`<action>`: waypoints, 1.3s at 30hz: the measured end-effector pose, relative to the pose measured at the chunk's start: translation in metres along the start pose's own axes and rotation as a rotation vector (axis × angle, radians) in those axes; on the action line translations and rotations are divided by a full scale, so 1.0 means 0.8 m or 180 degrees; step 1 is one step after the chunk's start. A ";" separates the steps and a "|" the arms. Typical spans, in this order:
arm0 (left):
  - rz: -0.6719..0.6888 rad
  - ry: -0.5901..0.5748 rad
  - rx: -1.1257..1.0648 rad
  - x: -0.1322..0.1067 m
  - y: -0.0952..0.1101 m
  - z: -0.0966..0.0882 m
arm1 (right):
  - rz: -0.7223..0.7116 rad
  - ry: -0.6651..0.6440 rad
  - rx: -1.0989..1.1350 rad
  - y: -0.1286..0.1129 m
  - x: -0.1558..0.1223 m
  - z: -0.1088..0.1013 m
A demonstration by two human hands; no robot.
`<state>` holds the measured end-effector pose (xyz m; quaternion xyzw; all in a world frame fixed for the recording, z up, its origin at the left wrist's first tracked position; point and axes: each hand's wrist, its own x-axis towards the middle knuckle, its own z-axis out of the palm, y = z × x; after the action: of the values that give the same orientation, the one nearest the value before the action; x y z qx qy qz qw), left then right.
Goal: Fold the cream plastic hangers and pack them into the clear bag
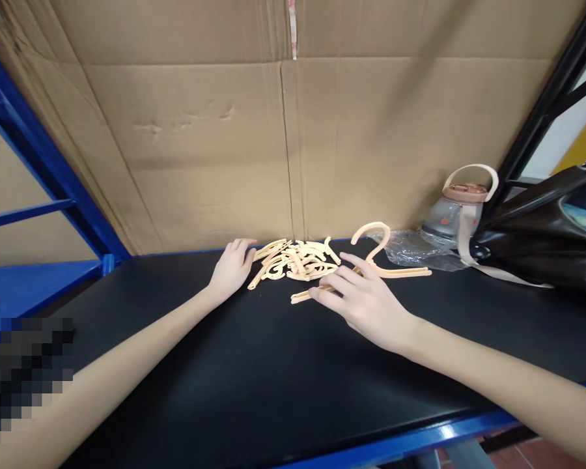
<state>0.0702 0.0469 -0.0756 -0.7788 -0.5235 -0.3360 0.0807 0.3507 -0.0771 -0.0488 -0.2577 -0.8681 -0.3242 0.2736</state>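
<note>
A pile of cream plastic folding-hanger pieces (pixel 297 260) lies at the back of the black table. My left hand (pixel 232 266) rests at the pile's left edge, fingers loosely bent and apart, its fingertips by the nearest pieces. To the right of the pile, a cream clothes hanger (pixel 404 272) lies flat with its hook toward the back. My right hand (pixel 368 303) is over the hanger's left arm, with the fingers bent onto it. Part of that arm and the hanger's middle are hidden under this hand.
Crumpled clear plastic wrap (pixel 410 251) lies behind the hanger. A clear bottle with a brown lid and strap (pixel 452 212) stands at the back right, beside a dark bag (pixel 537 228). A cardboard wall (pixel 200 143) closes off the back, and blue metal framing (pixel 53 156) rises at left.
</note>
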 end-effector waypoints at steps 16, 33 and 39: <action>0.1508 -0.0763 0.0030 -0.014 0.044 -0.024 | -0.0153 -0.0241 0.0213 -0.003 -0.004 0.004; 0.0661 0.0708 -0.0623 -0.016 0.051 -0.043 | 0.0004 -0.0439 0.0349 -0.010 -0.008 0.013; 0.0345 0.1444 -0.0999 -0.008 0.089 -0.083 | -0.0018 -0.0449 0.0284 -0.010 -0.008 0.014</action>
<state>0.1015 -0.0204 -0.0130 -0.7136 -0.3912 -0.5738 0.0921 0.3469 -0.0761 -0.0635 -0.2650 -0.8995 -0.2670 0.2220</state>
